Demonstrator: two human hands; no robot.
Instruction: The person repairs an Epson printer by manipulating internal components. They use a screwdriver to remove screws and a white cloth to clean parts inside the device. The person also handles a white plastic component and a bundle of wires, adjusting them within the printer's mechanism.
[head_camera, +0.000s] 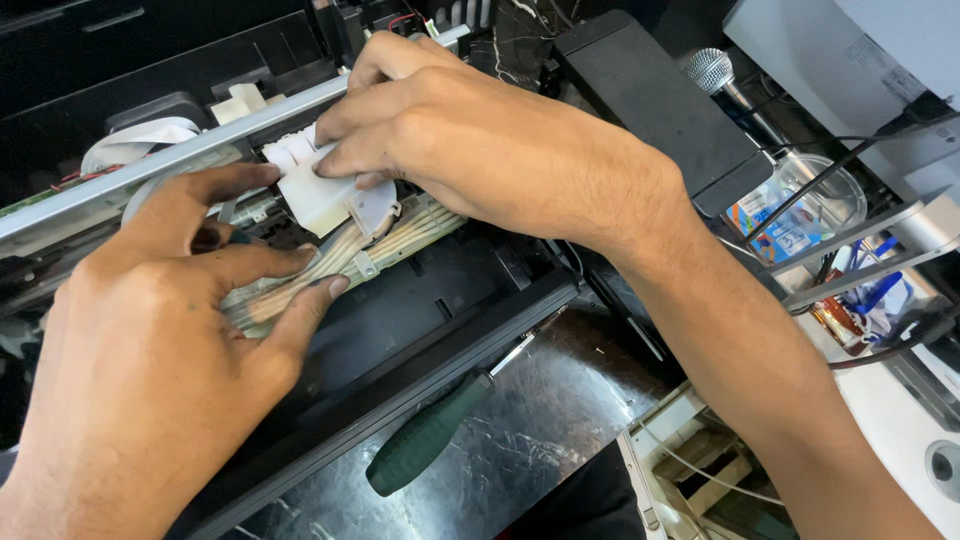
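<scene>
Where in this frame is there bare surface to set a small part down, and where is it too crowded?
Free: the dark marbled tabletop between the green-handled screwdriver and the right forearm. Crowded: the printer's open top, where left hand and right hand work the white block and tubes; the far right, with cables and microphone.

A single head-worn camera looks steeply down and forward from above the person's forearms. It sits close to the opened printer (400, 300) on the dark table (560, 410), which fills most of the frame.
</scene>
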